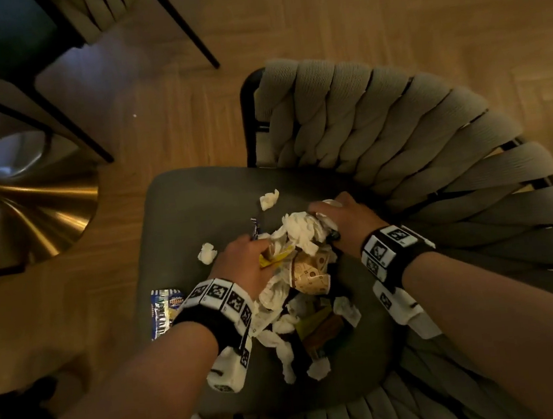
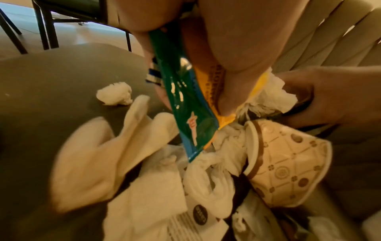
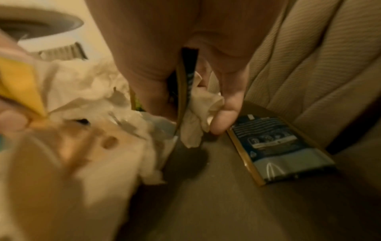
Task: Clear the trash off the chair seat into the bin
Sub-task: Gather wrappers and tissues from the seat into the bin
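Note:
A pile of trash sits mid-seat on the dark chair seat (image 1: 199, 211): crumpled white tissues (image 1: 301, 230), a patterned paper cup (image 1: 310, 272) on its side and several wrappers. My left hand (image 1: 249, 253) digs into the pile's left side; in the left wrist view it pinches a green-blue wrapper (image 2: 185, 104) and a yellow wrapper (image 2: 210, 91). My right hand (image 1: 334, 216) curls over the pile's far right side, and its fingers (image 3: 226, 101) pinch a tissue (image 3: 198, 114) with a dark wrapper edge. The cup (image 2: 288, 163) lies between both hands.
Loose tissue balls (image 1: 269, 199) (image 1: 207, 252) lie apart on the seat. A blue-white wrapper (image 1: 165, 308) hangs at the seat's left edge, and a dark wrapper (image 3: 278, 146) lies by the woven backrest (image 1: 397, 133). A gold table base (image 1: 27, 210) and another chair (image 1: 7, 40) stand to the left. No bin is clearly seen.

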`<state>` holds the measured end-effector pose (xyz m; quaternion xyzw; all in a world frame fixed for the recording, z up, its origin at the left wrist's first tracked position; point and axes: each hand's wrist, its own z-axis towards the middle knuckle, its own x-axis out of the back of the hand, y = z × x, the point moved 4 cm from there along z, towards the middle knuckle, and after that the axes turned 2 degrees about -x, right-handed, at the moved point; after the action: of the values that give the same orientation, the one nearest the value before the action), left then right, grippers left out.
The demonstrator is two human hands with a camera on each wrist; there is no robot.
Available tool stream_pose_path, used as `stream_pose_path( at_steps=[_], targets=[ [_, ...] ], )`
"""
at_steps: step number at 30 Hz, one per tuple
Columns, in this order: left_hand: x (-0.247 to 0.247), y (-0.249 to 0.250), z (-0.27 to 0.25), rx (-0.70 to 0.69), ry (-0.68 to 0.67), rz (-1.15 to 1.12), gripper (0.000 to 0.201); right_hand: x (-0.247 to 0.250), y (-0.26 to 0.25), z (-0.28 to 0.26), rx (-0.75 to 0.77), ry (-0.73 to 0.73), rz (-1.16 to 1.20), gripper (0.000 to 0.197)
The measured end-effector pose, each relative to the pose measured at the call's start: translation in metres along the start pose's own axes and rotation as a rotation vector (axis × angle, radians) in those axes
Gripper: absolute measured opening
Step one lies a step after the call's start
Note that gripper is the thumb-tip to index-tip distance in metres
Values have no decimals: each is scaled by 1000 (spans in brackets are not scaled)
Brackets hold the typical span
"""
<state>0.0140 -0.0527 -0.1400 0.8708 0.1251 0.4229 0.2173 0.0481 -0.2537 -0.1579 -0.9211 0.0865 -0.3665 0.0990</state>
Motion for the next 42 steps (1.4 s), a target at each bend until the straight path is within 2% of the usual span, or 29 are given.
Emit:
stream_pose_path(
  at_steps=[6,12,16,19,24,28,31,36,42],
  targets=[
    [29,8,-36,-86,120,-163,17,23,6,-39,-41,141,131,68],
    [76,10,-85,-139,181,-218,20,64,3,-92,-27,212,89,66],
    [105,1,-129,-186,233,-228,20,85,-24,-126,21,242,58,68],
    [120,-23,-168,-136,267,-291,28,92,-65,-147,130,274,46,68],
    [126,-97,-243,98,349,-416,26,80,-162,-171,335,276,93,72],
    [115,-190,-325,312,481,-519,25,41,-274,-180,486,204,88,67],
    [93,-258,-386,460,555,-592,31,-10,-360,-184,576,95,52,64],
    [53,-363,-477,584,586,-737,23,-127,-487,-183,685,-63,31,72],
    [15,-489,-561,689,721,-784,22,-287,-629,-154,695,-234,-9,72]
  ],
)
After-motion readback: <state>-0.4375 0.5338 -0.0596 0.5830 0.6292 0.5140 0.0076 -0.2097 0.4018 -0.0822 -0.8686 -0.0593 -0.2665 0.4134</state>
